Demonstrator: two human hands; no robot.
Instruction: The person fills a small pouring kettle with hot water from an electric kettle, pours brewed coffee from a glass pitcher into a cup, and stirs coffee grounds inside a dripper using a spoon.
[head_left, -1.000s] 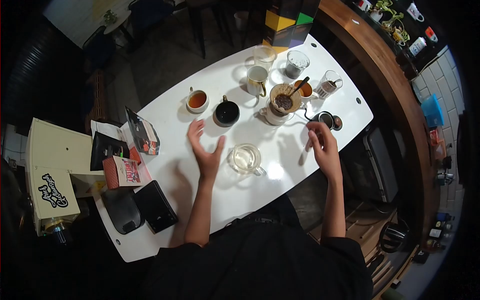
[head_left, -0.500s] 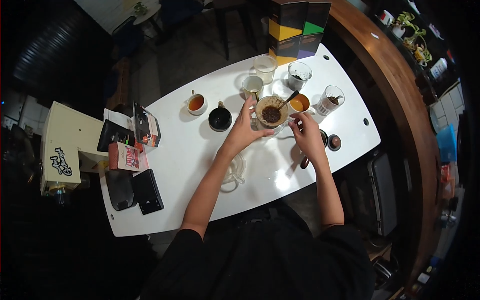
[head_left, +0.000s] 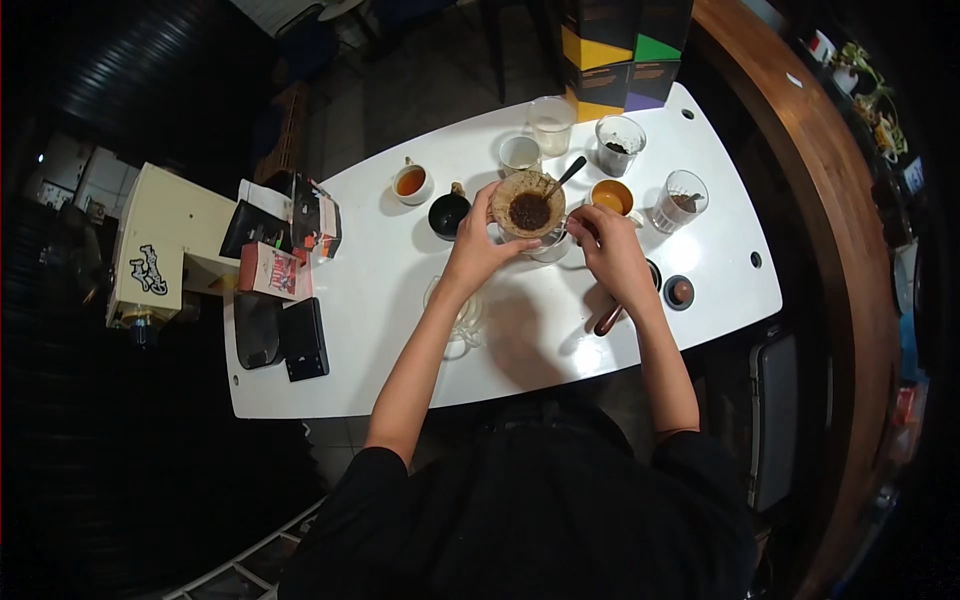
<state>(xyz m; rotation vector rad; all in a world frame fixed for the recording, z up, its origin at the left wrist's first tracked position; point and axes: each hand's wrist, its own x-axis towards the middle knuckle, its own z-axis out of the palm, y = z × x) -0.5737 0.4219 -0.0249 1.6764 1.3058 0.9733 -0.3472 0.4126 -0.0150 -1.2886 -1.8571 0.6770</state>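
My left hand (head_left: 478,245) is closed around the side of a coffee dripper (head_left: 507,222), thumb across its near side. The dripper's paper filter holds wet dark coffee grounds (head_left: 530,211), and a spoon (head_left: 568,176) leans out of it. Partly below the dripper stands a clear glass coffee server (head_left: 548,246). My right hand (head_left: 610,250) is closed at the server's right side, fingertips pinched at its handle, which they mostly cover. Beyond that hand sits a cup with an orange-brown inside (head_left: 611,197). A black cup (head_left: 448,215) stands left of my left hand.
On the white table (head_left: 370,300) are a cup of amber liquid (head_left: 411,182), several glasses and a glass vessel (head_left: 462,318). A portafilter (head_left: 610,318) and tamper (head_left: 679,292) lie right. Coffee bags and a cream grinder (head_left: 165,240) stand left; a display box (head_left: 630,60) stands behind.
My left hand has raised the dripper and shifted it left relative to the server, with the spoon moving along. My right hand remains by the server's handle. The whole view has shifted slightly.
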